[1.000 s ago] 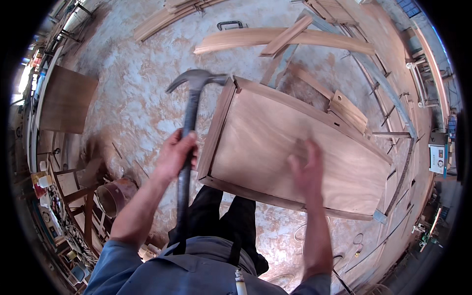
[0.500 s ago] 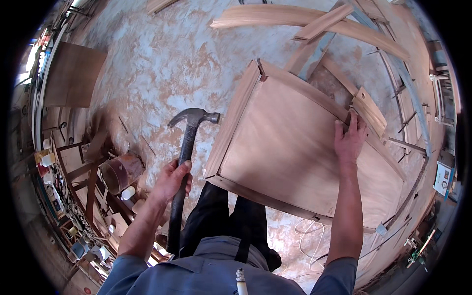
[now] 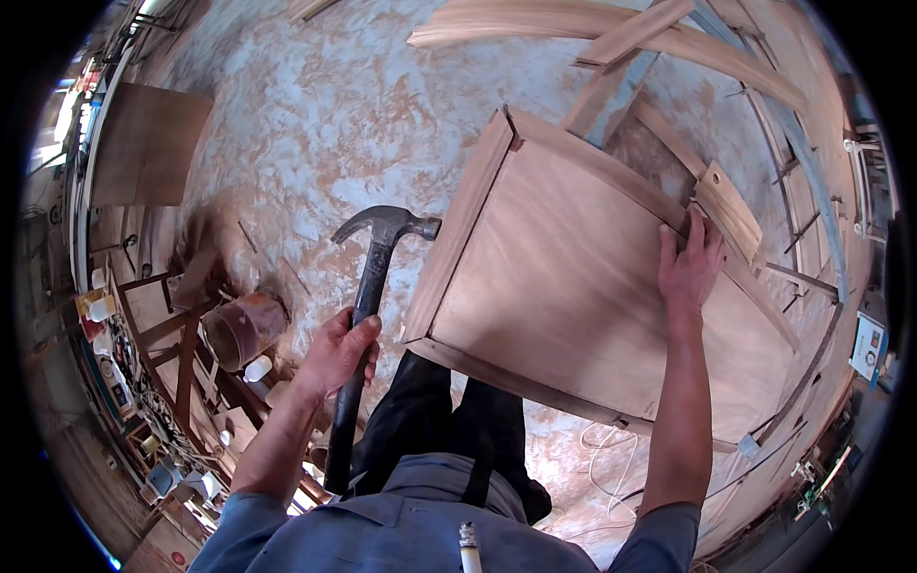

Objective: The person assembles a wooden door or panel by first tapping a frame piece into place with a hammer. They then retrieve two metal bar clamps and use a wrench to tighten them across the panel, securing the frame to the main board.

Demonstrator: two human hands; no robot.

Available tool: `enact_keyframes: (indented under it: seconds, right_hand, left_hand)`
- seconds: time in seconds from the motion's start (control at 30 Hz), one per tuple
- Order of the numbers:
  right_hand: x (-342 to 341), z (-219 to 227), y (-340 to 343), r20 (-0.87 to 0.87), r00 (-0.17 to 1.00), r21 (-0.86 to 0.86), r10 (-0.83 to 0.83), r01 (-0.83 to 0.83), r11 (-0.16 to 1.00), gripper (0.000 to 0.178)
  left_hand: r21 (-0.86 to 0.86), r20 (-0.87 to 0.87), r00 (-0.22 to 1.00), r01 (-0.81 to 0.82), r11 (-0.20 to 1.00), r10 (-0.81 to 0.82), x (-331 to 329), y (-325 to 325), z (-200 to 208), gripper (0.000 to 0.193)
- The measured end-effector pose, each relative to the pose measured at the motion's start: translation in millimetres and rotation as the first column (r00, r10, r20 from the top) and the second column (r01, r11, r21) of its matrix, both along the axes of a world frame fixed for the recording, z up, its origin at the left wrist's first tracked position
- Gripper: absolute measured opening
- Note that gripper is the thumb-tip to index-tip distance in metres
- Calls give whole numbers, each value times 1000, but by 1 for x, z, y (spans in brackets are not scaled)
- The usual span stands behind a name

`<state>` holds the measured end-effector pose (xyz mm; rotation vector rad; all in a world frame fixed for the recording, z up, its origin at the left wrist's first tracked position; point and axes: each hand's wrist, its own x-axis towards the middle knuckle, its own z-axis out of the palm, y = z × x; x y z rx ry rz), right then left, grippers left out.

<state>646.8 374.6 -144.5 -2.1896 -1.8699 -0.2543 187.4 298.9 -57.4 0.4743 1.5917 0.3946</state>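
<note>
A claw hammer with a dark, worn handle stands head-up in my left hand, which is wrapped round the middle of the handle. Its striking face is at the left rail of a framed wooden panel; I cannot tell whether the two touch. The panel has a flat plywood centre and raised rails, with thin dark gaps at the left corners. My right hand grips the panel's far right rail, fingers curled over its edge and partly hidden.
Loose boards lie crossed beyond the panel, and a short drilled board is close to my right fingers. At left stand a rusty bucket, a plywood sheet and a cluttered wooden frame. A pale cord coils below the panel.
The hammer head has moved slightly right, up to the panel's left rail. My right hand keeps its place on the far rail. The whole view has shifted a little.
</note>
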Motion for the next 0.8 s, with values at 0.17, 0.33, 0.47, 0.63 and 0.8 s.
enact_keyframes:
  seconds: [0.17, 0.33, 0.47, 0.63, 0.8]
  right_hand:
    - [4, -4, -2, 11, 1000, -27, -29, 29, 999, 55]
    - [5, -7, 0, 9, 1000, 3, -14, 14, 1000, 56]
    - [8, -6, -2, 0, 1000, 21, 0, 0, 1000, 55]
    - [4, -4, -1, -7, 1000, 3, -9, 9, 1000, 54]
    - [7, -5, -2, -11, 1000, 9, -5, 5, 1000, 54]
  left_hand:
    - [1, -27, 999, 27, 1000, -27, -2, 22, -2, 32]
    - [31, 50, 997, 64, 997, -65, 21, 40, -13, 34]
    - [54, 35, 998, 57, 997, -59, 13, 49, -16, 33]
    - [69, 14, 996, 88, 994, -89, 27, 59, -16, 31]
    - [92, 16, 999, 30, 995, -31, 20, 67, -16, 29]
